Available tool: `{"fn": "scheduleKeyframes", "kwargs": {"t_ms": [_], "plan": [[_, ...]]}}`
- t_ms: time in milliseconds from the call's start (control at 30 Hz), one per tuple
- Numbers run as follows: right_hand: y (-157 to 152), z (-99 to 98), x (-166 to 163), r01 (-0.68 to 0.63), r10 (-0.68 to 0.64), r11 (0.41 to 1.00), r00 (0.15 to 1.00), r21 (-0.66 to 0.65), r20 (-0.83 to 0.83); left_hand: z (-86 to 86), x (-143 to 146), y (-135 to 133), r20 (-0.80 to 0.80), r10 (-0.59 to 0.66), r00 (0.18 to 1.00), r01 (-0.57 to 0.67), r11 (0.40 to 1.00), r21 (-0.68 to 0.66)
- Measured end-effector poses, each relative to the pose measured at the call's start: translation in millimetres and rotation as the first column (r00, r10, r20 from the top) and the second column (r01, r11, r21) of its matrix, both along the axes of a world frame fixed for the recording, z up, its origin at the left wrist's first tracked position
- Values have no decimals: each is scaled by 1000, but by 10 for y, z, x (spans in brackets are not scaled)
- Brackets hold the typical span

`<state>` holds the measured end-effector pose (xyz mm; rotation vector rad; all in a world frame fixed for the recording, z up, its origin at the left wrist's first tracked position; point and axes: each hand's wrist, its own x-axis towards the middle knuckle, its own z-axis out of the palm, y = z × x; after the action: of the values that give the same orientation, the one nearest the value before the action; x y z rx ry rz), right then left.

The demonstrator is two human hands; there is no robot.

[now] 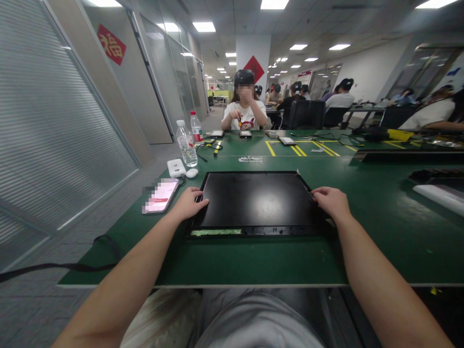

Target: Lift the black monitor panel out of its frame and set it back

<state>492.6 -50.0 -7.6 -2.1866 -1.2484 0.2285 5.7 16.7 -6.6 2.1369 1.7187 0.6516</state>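
A black display panel with a thin dark frame lies face up before me, a green circuit strip showing along its near edge on the left. Gripping its left edge is my left hand, the thumb over the top face and the fingers at the side. At the opposite edge, my right hand pinches the frame near its far right part, fingertips partly hidden behind the hand. Both hands hold the panel at once, low at the table's surface.
On the green table, a phone, a white charger, a white oval case and two bottles stand left. Small screws or clips lie beyond the panel. A long white bar lies right. A person sits opposite.
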Motion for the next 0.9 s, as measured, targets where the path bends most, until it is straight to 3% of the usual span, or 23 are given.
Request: {"fn": "scheduleKeyframes", "kwargs": {"t_ms": [600, 767, 900], "plan": [[-15, 6, -12, -20, 20, 1000, 1000, -8, 1, -22, 6, -23, -98, -53, 994, 60, 996, 67], [-8, -24, -2, -29, 29, 1000, 999, 4, 21, 35, 1, -91, -39, -194, 980, 197, 976, 98], [7, -44, 10, -35, 35, 999, 999, 6, 23, 145, -11, -185, -24, -353, 935, 352, 936, -13]]}}
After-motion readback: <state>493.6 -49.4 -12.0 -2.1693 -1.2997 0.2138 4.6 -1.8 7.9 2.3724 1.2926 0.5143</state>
